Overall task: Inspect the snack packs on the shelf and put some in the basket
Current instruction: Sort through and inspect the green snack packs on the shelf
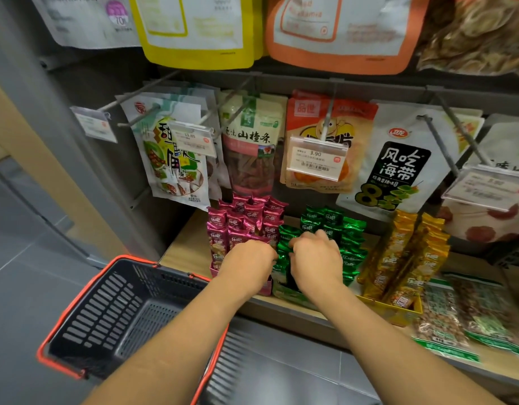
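Both hands are down in the green packs (349, 229) on the shelf (188, 247), next to the pink packs (240, 220). Left hand (249, 258) and right hand (316, 258) have their fingers (299, 242) curled in among them, can't tell if they're actually gripping one. Basket (100, 317) sits below left.

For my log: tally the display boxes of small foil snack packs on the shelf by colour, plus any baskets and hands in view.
Magenta box: 1
Green box: 1
Gold box: 1
Basket: 1
Hands: 2, left hand and right hand
Total: 6
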The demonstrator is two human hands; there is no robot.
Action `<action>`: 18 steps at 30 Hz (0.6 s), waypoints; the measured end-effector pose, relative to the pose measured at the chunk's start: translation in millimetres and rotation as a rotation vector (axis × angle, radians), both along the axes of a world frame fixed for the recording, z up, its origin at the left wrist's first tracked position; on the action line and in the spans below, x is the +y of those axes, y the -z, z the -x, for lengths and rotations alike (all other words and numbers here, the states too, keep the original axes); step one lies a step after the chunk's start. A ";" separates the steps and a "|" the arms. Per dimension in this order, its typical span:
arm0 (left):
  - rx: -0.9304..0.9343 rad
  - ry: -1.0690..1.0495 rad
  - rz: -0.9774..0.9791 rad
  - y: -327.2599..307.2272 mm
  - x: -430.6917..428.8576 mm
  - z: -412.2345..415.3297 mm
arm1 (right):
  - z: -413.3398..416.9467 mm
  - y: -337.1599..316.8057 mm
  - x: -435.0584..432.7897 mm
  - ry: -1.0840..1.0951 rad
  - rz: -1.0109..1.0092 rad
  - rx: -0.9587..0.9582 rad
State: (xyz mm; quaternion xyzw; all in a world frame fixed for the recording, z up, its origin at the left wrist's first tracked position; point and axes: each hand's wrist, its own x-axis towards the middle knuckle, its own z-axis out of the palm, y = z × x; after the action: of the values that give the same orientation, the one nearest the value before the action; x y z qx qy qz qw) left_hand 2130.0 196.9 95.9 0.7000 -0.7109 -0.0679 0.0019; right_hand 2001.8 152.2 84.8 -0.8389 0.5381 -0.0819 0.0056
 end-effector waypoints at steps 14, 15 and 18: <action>0.281 -0.049 -0.021 -0.6 10.8 -5.7 | 75.6 -109.2 60.6 -0.255 0.560 -0.619; 0.322 -0.063 -0.028 -5.4 11.3 -7.1 | 84.8 -117.6 63.6 -0.246 0.586 -0.661; 0.424 -0.130 0.019 -28.0 14.3 -10.6 | 105.2 -132.5 67.4 -0.197 0.559 -0.748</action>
State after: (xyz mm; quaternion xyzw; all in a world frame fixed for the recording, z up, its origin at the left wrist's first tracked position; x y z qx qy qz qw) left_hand 2140.6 211.2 123.8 0.7143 -0.6487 -0.2067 0.1620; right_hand 1896.6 219.6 217.3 -0.7681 0.3746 -0.5191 -0.0190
